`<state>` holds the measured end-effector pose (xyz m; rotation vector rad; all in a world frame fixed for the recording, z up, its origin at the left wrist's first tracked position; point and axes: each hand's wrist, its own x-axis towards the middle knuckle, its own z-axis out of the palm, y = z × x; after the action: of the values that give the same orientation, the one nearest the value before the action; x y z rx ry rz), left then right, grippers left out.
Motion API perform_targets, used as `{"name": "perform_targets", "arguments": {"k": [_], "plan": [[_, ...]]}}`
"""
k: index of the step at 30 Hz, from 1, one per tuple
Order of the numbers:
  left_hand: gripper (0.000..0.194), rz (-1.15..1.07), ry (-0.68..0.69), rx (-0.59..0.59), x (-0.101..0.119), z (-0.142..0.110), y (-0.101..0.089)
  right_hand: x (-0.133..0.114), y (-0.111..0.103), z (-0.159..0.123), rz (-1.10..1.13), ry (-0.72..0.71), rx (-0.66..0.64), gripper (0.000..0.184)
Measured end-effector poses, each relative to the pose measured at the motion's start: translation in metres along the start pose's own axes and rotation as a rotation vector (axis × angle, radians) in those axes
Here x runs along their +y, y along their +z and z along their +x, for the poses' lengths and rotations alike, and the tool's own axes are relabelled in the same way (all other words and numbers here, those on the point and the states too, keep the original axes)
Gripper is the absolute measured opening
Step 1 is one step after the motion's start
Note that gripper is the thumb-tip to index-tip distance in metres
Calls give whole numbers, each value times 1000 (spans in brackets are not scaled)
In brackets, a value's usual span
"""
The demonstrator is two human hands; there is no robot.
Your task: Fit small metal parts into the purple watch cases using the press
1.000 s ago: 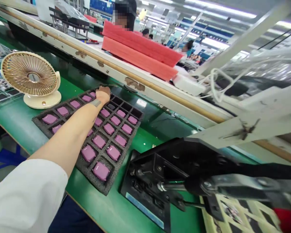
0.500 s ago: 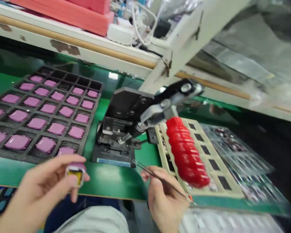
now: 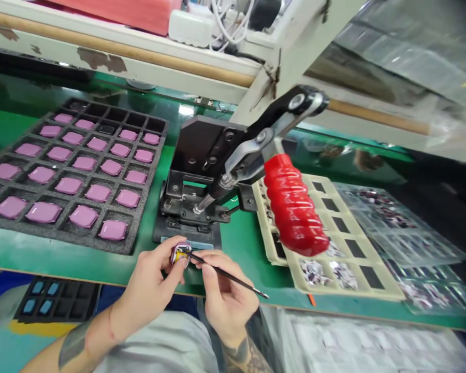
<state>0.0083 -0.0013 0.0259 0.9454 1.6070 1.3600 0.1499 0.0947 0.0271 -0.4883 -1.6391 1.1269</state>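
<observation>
Hand press on the green tabletop (image 3: 241, 269)
A black hand press (image 3: 202, 166) (red ribbed grip (image 3: 293, 204)) stands between a black foam tray (image 3: 149, 176) of pink pouches and a cream plastic tray (image 3: 353, 289).

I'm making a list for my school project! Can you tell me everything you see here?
green workbench: 1, green, under everything
foam tray: 1, dark grey, left of the bench
pink pads: over twenty, pink, in the foam tray's cells
hand press: 1, black and silver, middle of the bench
red handle: 1, red, on the press lever
compartment tray: 1, cream, right of the press
clear plastic tray: 1, see-through, far right
small tray: 1, black with blue pieces, lower left
white cables: several, white, top middle
left hand: 1, holding a small yellow and pink piece
right hand: 1, holding a thin black pointed tool
</observation>
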Motion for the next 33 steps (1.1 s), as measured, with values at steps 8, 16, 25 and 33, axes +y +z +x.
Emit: {"name": "perform_targets", "arguments": {"k": [8,16,25,33], "plan": [[47,19,5,-7,3,2,0,4,-1,1,2,70,32,21],[49,-21,-11,27,1,0,2,6,-11,4,299,253,-62,9],[56,-333,-68,103,8,0,3,10,0,0,147,264,155,11],[65,-382,-145,70,6,2,-7,-19,-76,38,263,216,-119,29]]}}
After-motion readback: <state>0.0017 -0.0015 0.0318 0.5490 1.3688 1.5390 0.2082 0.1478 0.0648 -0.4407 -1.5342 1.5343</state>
